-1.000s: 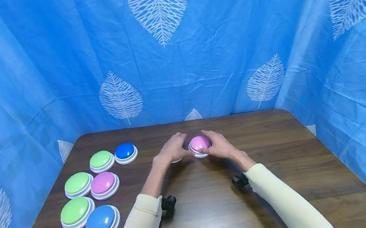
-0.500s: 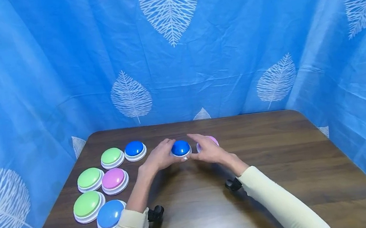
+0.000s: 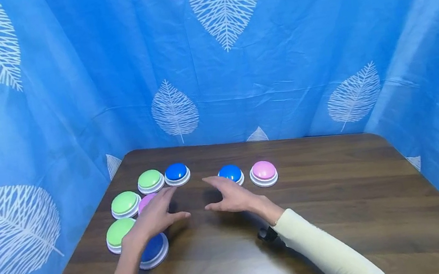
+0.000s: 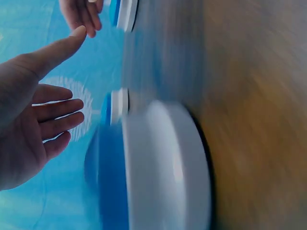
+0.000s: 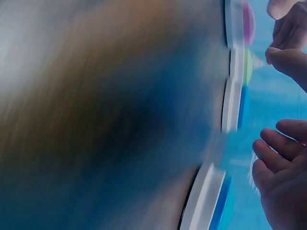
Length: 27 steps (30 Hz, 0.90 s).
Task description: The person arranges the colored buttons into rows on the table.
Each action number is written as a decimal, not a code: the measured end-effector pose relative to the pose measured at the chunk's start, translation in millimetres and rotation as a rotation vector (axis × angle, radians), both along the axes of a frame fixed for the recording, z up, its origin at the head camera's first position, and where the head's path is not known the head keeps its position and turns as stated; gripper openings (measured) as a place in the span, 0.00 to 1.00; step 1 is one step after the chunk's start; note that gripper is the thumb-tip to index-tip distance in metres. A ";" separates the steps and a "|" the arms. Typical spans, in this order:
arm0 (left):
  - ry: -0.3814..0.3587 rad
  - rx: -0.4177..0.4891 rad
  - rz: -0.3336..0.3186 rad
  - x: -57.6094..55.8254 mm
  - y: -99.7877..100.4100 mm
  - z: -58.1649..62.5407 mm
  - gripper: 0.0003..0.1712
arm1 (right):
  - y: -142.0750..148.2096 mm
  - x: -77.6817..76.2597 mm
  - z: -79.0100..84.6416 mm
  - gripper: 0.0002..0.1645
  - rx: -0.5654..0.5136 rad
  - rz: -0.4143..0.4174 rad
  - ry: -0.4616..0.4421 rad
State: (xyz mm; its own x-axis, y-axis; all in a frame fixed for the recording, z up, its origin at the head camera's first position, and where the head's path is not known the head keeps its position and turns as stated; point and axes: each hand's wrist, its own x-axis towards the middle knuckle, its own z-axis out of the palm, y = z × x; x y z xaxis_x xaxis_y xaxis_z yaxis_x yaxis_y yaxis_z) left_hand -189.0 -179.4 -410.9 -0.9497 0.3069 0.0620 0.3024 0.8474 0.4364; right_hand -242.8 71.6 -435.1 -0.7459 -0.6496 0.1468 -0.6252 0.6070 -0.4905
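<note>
My left hand (image 3: 153, 220) hovers over the left group of dome push buttons, fingers spread and holding nothing. Beneath it, a near blue button (image 3: 154, 250) and a pink button (image 3: 145, 202) are partly covered. In the left wrist view the same blue button (image 4: 163, 167) looms close, apart from the left palm (image 4: 29, 129). My right hand (image 3: 232, 196), also holding nothing, is in front of a second blue button (image 3: 230, 173) and hides its lower edge. Just right of that stands another pink button (image 3: 263, 171). Every button has a white round base.
Three green buttons (image 3: 125, 203) line the left side of the brown wooden table (image 3: 341, 213). A further blue button (image 3: 176, 172) sits at the back left. Blue curtains (image 3: 275, 53) with white leaf prints hang behind and beside the table.
Both hands have left the two back-middle buttons, first the pink, then the blue, and moved left and nearer. The left hand went farther. The head view has turned left.
</note>
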 end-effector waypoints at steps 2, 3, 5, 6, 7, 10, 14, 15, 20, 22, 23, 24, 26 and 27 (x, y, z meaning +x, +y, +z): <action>0.012 0.009 0.013 12.6 -11.2 -0.1 0.53 | -11.1 4.8 -1.1 0.48 0.018 0.030 -0.006; 0.023 0.007 0.020 18.5 -16.4 -0.2 0.53 | -16.2 7.4 -1.3 0.48 0.025 0.044 -0.011; 0.050 0.000 0.033 29.9 -25.3 0.1 0.54 | -26.3 12.4 -2.1 0.48 0.043 0.070 -0.009; 0.063 -0.008 0.040 35.5 -29.3 0.3 0.54 | -31.1 14.7 -2.4 0.48 0.050 0.084 -0.004; 0.082 -0.018 0.045 40.8 -33.2 0.2 0.54 | -35.8 16.9 -2.6 0.48 0.055 0.101 0.000; 0.125 -0.045 0.060 55.8 -44.0 -0.9 0.55 | -49.6 23.5 -3.3 0.47 0.067 0.152 0.020; 0.159 -0.067 0.067 71.8 -54.9 -5.0 0.56 | -64.4 31.8 -4.3 0.47 0.100 0.213 0.047; 0.163 -0.067 0.067 74.9 -56.7 -6.3 0.56 | -67.4 33.8 -4.5 0.47 0.112 0.228 0.058; 0.159 -0.058 0.070 89.2 -65.6 -15.0 0.56 | -83.3 43.1 -6.0 0.48 0.164 0.292 0.121; 0.154 -0.051 0.077 93.8 -69.1 -17.8 0.56 | -89.6 46.1 -6.4 0.49 0.171 0.313 0.134; 0.151 -0.050 0.081 95.8 -70.7 -18.6 0.55 | -92.6 47.4 -6.6 0.49 0.178 0.321 0.142; 0.145 -0.047 0.087 97.6 -71.9 -19.1 0.55 | -95.5 48.6 -7.0 0.49 0.185 0.327 0.151; 0.132 -0.048 0.100 100.6 -73.4 -19.3 0.54 | -100.7 50.7 -7.9 0.49 0.193 0.336 0.157; 0.120 -0.050 0.105 101.8 -73.6 -19.0 0.53 | -102.8 51.7 -8.5 0.49 0.198 0.340 0.156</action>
State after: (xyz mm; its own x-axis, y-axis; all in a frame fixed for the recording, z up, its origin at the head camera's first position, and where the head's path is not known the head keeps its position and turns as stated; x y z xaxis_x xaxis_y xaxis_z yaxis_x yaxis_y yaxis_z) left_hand -87.2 -253.0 -429.9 -0.9634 0.2119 0.1639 0.2583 0.8969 0.3590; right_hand -191.1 -31.2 -443.6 -0.4633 -0.8818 0.0886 -0.8636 0.4267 -0.2686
